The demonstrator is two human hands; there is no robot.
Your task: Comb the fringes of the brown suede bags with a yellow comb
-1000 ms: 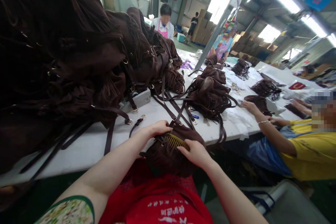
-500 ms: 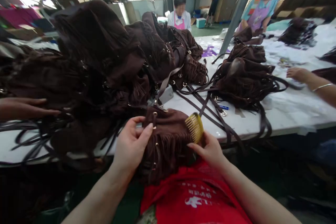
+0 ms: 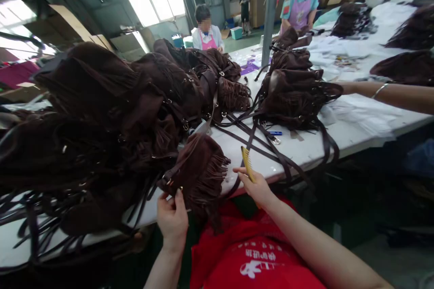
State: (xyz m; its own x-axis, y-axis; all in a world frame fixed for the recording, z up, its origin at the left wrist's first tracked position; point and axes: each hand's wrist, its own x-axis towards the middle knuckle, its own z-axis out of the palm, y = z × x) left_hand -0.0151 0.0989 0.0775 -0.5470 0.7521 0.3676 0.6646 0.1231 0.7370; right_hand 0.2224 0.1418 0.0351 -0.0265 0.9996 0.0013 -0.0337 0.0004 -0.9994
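1. At the near edge of the white table, the worker's left hand pinches a dark brown fringed bag between thumb and fingers, beside a brass-coloured fitting.

2. Across from it, the right hand is closed round a yellow comb, teeth clear of the bag; one fingertip sticks out just beside the fringe.

3. From where I stand, the bag looks light, soft and floppy, more likely to sag than slip. I'd hold it by the firmer edge near the metal, since the loose strands would probably swing and tangle, and a careless tug might strain them.

4. Half a second ago the bag showed its front, fringe hanging towards the worker; now it is tipped round, strands splaying to the right. The comb was then up against the bag's right side and now stands apart.

5. Farther left rises a big pile of brown bags; a hand that lay by it a moment ago is gone from view.

6. Over on the right, a co-worker's arm with a bangle now reaches to a smaller heap of bags, where earlier that hand was apart from it.
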